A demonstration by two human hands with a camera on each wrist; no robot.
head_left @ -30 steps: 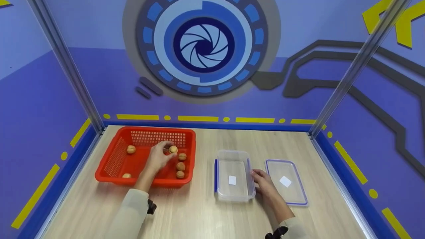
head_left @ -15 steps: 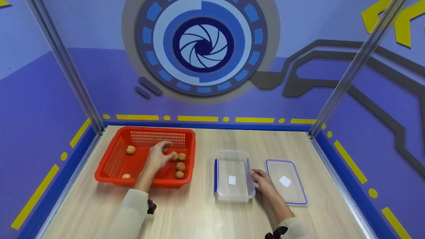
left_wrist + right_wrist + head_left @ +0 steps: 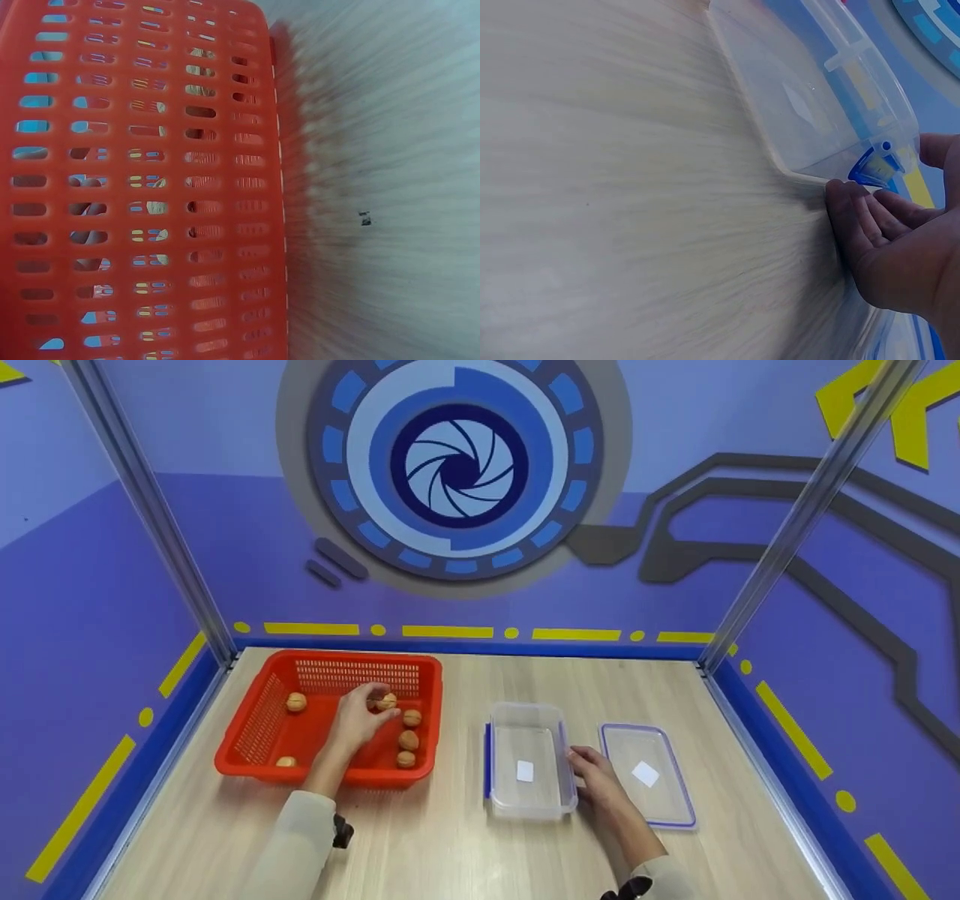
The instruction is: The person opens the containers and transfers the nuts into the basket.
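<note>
In the head view my left hand [image 3: 358, 722] reaches into the red basket [image 3: 251, 716], its thumb and fingers spread around a walnut [image 3: 386, 702]. Another walnut is partly hidden behind the fingers. More walnuts [image 3: 409, 739] lie in a row along the basket's right side, and two others lie at its left. Through the basket's slots, the left wrist view shows only bits of the fingers [image 3: 90, 234]. My right hand [image 3: 598, 777] holds the right side of a clear plastic food container [image 3: 534, 802]. In the right wrist view its fingers [image 3: 847, 217] touch the lower corner near a blue latch.
A clear lid [image 3: 667, 795] with a blue seal lies right of the container, partly behind the right hand. Both lid and container bear a white label. Wooden tabletop [image 3: 450, 825] shows between basket and container. Printed panels and metal posts enclose the table.
The walnut between my left thumb and fingers has shifted toward the thumb, then back up and left. The left hand hardly moves. My right hand stays at the container.
</note>
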